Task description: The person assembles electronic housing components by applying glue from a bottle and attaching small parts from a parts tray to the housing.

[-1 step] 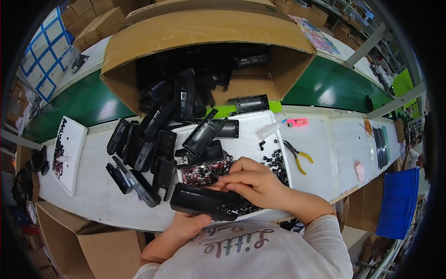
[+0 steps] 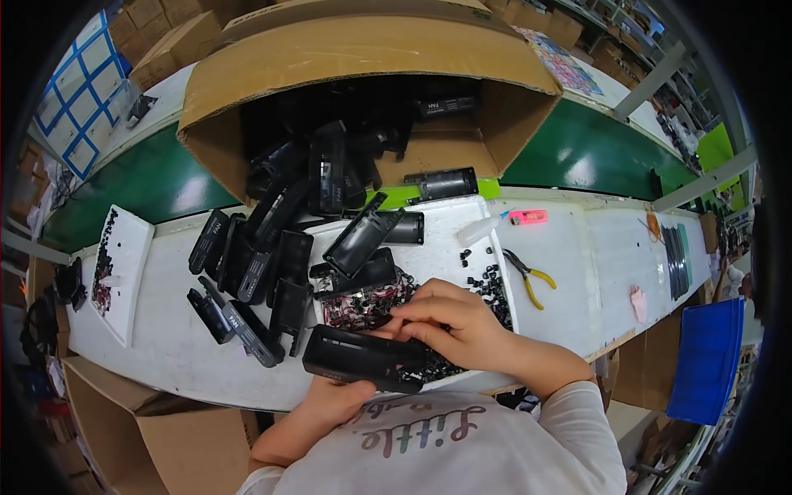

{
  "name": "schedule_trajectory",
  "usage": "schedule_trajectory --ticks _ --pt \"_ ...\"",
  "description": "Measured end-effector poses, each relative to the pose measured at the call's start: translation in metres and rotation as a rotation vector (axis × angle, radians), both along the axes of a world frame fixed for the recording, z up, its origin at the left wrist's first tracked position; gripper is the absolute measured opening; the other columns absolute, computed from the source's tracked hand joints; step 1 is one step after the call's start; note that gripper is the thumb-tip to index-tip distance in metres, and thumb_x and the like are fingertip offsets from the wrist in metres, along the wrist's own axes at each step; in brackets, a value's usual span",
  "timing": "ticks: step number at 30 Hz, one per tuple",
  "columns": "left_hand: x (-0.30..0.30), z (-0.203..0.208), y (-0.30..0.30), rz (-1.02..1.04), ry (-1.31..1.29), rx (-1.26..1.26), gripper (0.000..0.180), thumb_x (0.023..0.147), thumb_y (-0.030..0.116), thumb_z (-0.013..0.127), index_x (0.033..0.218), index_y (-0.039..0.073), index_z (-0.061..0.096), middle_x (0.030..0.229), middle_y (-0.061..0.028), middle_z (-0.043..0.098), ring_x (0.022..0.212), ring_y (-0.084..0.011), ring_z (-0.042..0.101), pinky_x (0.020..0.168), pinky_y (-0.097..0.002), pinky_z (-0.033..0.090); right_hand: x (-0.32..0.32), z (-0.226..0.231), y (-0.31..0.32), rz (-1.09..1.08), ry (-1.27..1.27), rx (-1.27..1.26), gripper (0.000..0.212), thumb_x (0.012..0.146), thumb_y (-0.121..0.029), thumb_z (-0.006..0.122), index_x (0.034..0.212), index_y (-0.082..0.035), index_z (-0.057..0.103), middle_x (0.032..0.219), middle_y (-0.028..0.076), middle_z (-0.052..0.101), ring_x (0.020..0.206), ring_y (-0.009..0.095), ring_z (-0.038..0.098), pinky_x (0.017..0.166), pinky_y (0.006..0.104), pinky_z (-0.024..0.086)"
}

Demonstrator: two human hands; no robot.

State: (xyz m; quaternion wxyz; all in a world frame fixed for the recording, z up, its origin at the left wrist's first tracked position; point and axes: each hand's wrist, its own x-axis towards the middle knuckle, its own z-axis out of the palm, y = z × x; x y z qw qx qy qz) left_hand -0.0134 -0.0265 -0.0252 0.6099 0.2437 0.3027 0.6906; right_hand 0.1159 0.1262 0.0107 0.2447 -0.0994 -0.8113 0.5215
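Right of pliers (image 2: 524, 266), surface (image 2: 590, 264) free up to pink scrap (image 2: 638, 304) and dark strips (image 2: 677, 260); right grip (image 2: 462, 326) could pass. Left, heaped casings (image 2: 254, 276) block. Carton (image 2: 371, 54) walls off far side, some room inside at lower right, one casing (image 2: 445, 184) in front. Open lane between left tray (image 2: 136, 264) and heap.

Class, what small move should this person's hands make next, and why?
Probably ease the right hand toward the black casing: the left hand supports it, and the right is pinched close by. Whether that pinch holds anything is unclear.
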Motion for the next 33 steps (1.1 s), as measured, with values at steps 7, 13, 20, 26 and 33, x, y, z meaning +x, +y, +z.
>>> schedule_trajectory --ticks 7,13,20,26,33 --pt "0.004 -0.008 0.005 0.050 0.178 0.105 0.062 0.075 0.023 0.071 0.124 0.000 0.041 0.137 -0.0211 0.033 0.125 -0.0290 0.037 0.103 -0.0432 0.029 0.006 -0.007 0.002 -0.128 0.012 0.222 0.015 0.074 -0.001 0.066 0.088 -0.001 0.061 0.081 0.009 0.058 0.067 0.021 0.060 0.056 0.0276 0.049" --pt "-0.003 -0.002 0.006 -0.030 0.402 0.183 0.059 0.072 0.003 0.068 0.125 0.001 0.041 0.139 -0.0232 0.029 0.128 -0.0283 0.033 0.104 -0.0412 0.027 0.007 -0.004 0.004 -0.137 0.085 0.322 0.017 0.071 0.002 0.068 0.087 0.000 0.062 0.082 0.011 0.059 0.068 0.023 0.060 0.057 0.0290 0.050" --pt "0.003 -0.001 0.007 -0.031 0.129 0.084 0.059 0.075 0.000 0.066 0.126 0.000 0.038 0.132 -0.0201 0.039 0.122 -0.0257 0.041 0.100 -0.0394 0.036 0.010 0.001 0.011 -0.143 0.000 0.263 0.018 0.072 0.001 0.068 0.088 0.001 0.062 0.080 0.012 0.060 0.067 0.023 0.060 0.056 0.0275 0.048" --pt "0.003 0.000 0.004 0.030 0.193 -0.005 0.060 0.073 0.000 0.068 0.125 0.000 0.039 0.124 -0.0162 0.045 0.115 -0.0224 0.046 0.095 -0.0360 0.040 0.017 0.014 0.011 -0.006 0.075 0.378 0.018 0.069 -0.005 0.072 0.085 -0.003 0.063 0.076 0.009 0.058 0.062 0.023 0.057 0.051 0.0309 0.044" --pt "0.000 0.003 0.011 0.113 0.685 0.151 0.062 0.066 0.006 0.076 0.120 0.001 0.045 0.119 -0.0166 0.045 0.113 -0.0280 0.045 0.095 -0.0375 0.038 0.011 0.009 0.003 0.027 0.142 0.505 0.018 0.065 -0.006 0.073 0.079 -0.004 0.062 0.072 0.006 0.053 0.059 0.021 0.054 0.049 0.0314 0.042"
